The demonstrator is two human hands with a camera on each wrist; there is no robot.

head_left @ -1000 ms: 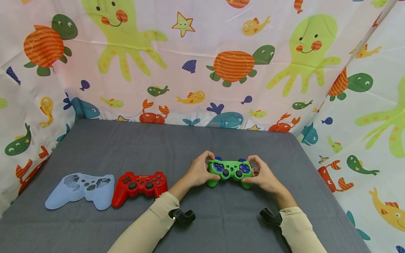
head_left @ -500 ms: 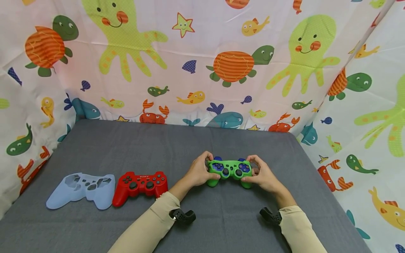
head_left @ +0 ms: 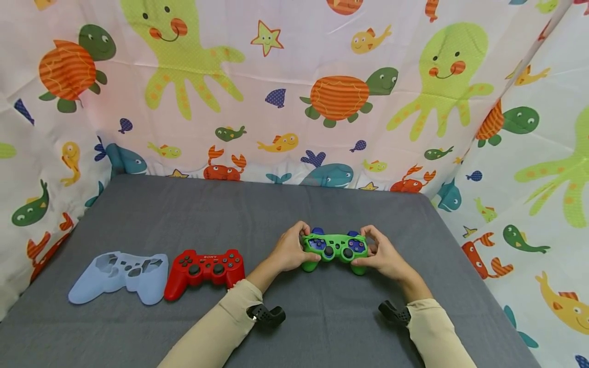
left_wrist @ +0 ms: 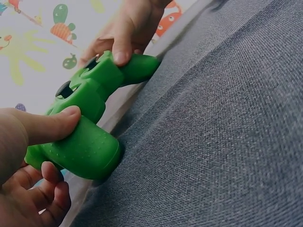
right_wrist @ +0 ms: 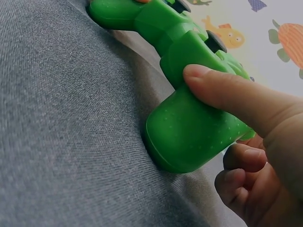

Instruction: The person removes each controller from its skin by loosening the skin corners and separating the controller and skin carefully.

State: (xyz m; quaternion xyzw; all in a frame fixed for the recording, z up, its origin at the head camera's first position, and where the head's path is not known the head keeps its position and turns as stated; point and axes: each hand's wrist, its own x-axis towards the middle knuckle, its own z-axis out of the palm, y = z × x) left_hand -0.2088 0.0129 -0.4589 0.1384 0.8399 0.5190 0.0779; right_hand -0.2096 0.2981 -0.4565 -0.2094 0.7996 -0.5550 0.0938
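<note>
A blue game controller in a green silicone cover [head_left: 338,240] is held between both hands, its black thumbsticks showing through the cover. My left hand [head_left: 291,248] grips its left end, thumb on the front and fingers curled behind. At the opposite end my right hand [head_left: 381,253] grips it the same way. In the left wrist view the cover's handle [left_wrist: 94,146] appears to touch the cloth, below my thumb [left_wrist: 59,124]. The right wrist view shows my right thumb [right_wrist: 222,87] pressed on the green cover [right_wrist: 189,127], with fingers bent underneath.
Left on the grey cloth-covered table [head_left: 221,204] lie a red controller [head_left: 204,271] and a light blue silicone controller cover [head_left: 121,276], side by side. Curtains with sea animals [head_left: 285,76] enclose the back and sides. Black straps [head_left: 267,314] sit at both wrists.
Both hands keep their hold on the green-covered controller, which stays nearly in place. The head view has shifted very slightly; the red controller and blue cover lie as before.
</note>
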